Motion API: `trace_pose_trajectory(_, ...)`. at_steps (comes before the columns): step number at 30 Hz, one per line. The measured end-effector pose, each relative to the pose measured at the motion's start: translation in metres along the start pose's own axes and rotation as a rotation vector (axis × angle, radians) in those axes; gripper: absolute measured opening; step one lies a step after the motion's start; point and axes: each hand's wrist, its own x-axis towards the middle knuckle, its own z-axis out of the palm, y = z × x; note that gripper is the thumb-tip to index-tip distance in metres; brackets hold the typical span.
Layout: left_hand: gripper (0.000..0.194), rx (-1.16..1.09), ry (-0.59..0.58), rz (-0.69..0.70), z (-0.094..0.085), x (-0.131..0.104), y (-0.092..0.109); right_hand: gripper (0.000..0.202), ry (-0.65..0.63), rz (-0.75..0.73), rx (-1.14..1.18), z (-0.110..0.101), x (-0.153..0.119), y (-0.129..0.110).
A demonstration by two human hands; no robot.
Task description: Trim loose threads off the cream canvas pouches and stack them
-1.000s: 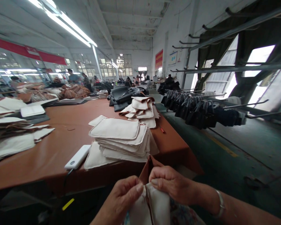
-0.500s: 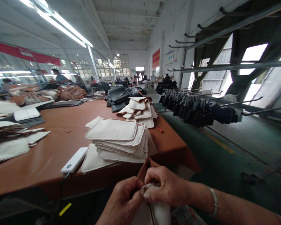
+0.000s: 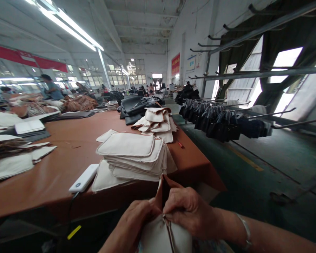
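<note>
Between my hands is a cream pouch (image 3: 154,235) with a brown lining and a dark zipper running down its middle. The fingers of my left hand (image 3: 140,218) are closed on the pouch's left edge near the top of the zipper. On the other side, my right hand (image 3: 186,209) pinches the fabric beside the zipper's end, knuckles bent. A bracelet circles the right wrist. The brown lining (image 3: 164,191) stands up in a peak beyond the fingers. Just past it, at the table edge, lies a stack of cream pouches (image 3: 126,144).
A brown-covered table (image 3: 68,140) stretches ahead. It bears a white power bank (image 3: 84,178) with a cable, a second pouch pile (image 3: 158,121), black bags (image 3: 131,107) and a red tool (image 3: 180,144). Black bags (image 3: 213,123) hang on a rack at right. Other people are in the background.
My hands have moved slightly apart, uncovering the zipper's end and more of the cream pouch. The brown lining is spread wider at its peak. At far left, a person in the background has shifted left.
</note>
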Motion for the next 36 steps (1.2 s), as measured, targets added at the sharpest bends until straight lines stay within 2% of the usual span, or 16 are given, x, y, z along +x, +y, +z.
trace_pose_trajectory(1,0.048,-0.054,-0.032,-0.049,0.0,-0.001,0.0,0.012,-0.012,-0.077,-0.062,-0.001,0.0,0.001)
trace_pose_trajectory(3,0.052,-0.177,-0.201,-0.153,0.001,0.0,0.004,0.013,-0.042,-0.198,-0.181,-0.004,-0.001,0.003)
trace_pose_trajectory(5,0.056,-0.212,-0.377,-0.169,0.002,0.001,0.007,0.015,-0.078,-0.279,-0.283,-0.007,-0.002,0.005)
trace_pose_trajectory(6,0.057,-0.21,-0.421,-0.161,0.002,0.003,0.008,0.015,-0.105,-0.304,-0.333,-0.008,-0.004,0.006)
trace_pose_trajectory(9,0.054,-0.16,-0.432,-0.128,0.003,0.005,0.008,0.017,-0.203,-0.358,-0.447,-0.012,-0.009,0.009)
trace_pose_trajectory(11,0.052,-0.098,-0.427,-0.089,0.004,0.004,0.008,0.018,-0.22,-0.381,-0.421,-0.012,-0.013,0.011)
trace_pose_trajectory(13,0.051,-0.007,-0.431,-0.029,0.003,0.002,0.01,0.019,-0.173,-0.309,-0.276,-0.012,-0.016,0.011)
trace_pose_trajectory(14,0.05,0.052,-0.425,0.014,0.003,0.0,0.012,0.023,-0.138,-0.205,-0.164,-0.012,-0.016,0.01)
trace_pose_trajectory(17,0.047,0.268,-0.365,0.155,0.002,-0.005,0.02,0.046,-0.076,0.23,0.146,-0.014,-0.013,0.009)
trace_pose_trajectory(18,0.046,0.337,-0.33,0.201,0.001,-0.005,0.022,0.054,-0.086,0.328,0.191,-0.016,-0.01,0.008)
trace_pose_trajectory(20,0.042,0.446,-0.28,0.267,0.001,-0.005,0.024,0.064,-0.163,0.428,0.219,-0.02,-0.005,0.007)
trace_pose_trajectory(23,0.038,0.538,-0.296,0.337,0.002,0.0,0.021,0.064,-0.33,0.508,0.281,-0.026,0.001,0.006)
trace_pose_trajectory(25,0.038,0.576,-0.317,0.376,0.001,0.004,0.02,0.062,-0.378,0.535,0.299,-0.028,0.002,0.007)
trace_pose_trajectory(31,0.035,0.608,-0.26,0.403,-0.003,-0.001,0.019,0.047,-0.379,0.475,0.263,-0.028,-0.002,0.012)
trace_pose_trajectory(36,0.033,0.628,-0.252,0.442,-0.003,0.004,0.002,0.031,-0.306,0.358,0.031,-0.017,-0.01,0.019)
